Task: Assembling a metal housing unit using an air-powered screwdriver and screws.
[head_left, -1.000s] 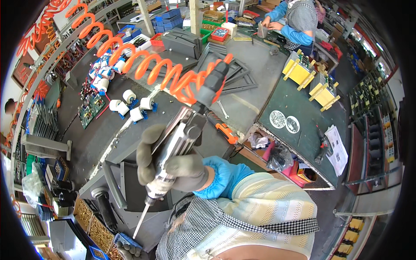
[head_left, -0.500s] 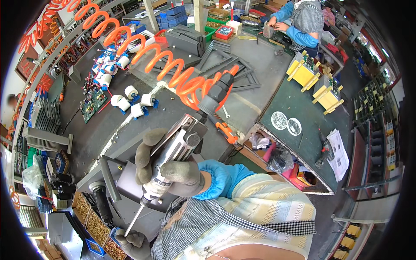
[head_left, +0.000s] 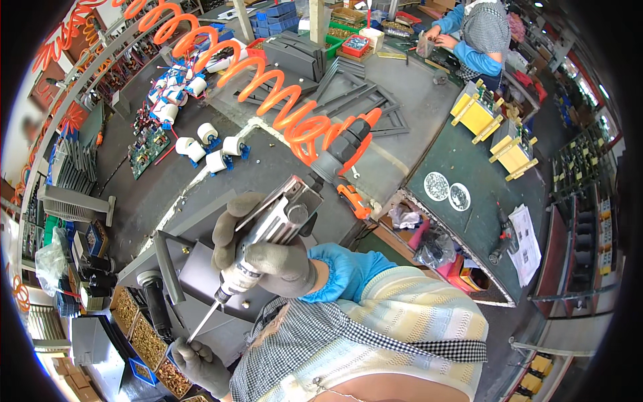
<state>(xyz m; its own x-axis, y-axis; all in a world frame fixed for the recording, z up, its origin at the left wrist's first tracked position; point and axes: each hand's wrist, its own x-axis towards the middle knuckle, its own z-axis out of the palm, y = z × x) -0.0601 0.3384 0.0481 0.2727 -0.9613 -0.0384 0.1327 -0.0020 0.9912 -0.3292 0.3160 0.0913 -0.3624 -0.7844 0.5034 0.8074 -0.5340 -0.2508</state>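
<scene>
My gloved right hand [head_left: 271, 258] is wrapped round the silver body of an air screwdriver [head_left: 284, 218], its long bit [head_left: 205, 319] slanting down to the left. An orange coiled air hose [head_left: 268, 100] runs toward its rear end. At the bit's tip, the gloved fingers of my left hand [head_left: 201, 365] are closed together; whatever they pinch is too small to make out. Below the tool lies a grey metal casing [head_left: 204, 271] with a raised bar and a few brass-coloured screws on it.
Bins of small screws [head_left: 146, 338] stand at the lower left beside a black cylindrical tool [head_left: 156, 305]. White-and-blue coils [head_left: 214, 161] and a circuit board [head_left: 149, 154] lie on the bench. Yellow transformers [head_left: 477, 110] stand at right. Another person [head_left: 479, 40] works at the far side.
My left hand has moved slightly up and to the left, staying at the bit's tip. The right hand keeps its hold on the air screwdriver. The whole view has shifted a little.
</scene>
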